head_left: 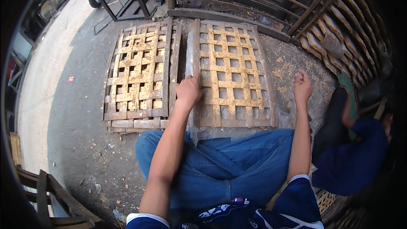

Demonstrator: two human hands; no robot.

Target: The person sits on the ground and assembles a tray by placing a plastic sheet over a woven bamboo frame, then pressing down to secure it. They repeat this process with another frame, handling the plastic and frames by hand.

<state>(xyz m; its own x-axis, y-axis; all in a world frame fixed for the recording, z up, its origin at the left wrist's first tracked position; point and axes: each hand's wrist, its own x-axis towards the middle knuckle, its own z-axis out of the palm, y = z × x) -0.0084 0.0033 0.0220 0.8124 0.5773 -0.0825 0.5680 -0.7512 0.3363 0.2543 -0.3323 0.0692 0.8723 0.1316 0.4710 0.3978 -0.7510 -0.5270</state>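
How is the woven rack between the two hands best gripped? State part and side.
The woven rack is likely best gripped by its long sides: left hand on the left rail, from the left; right hand on the right rail, from the right. It lies flat, and straight rails border its open lattice.
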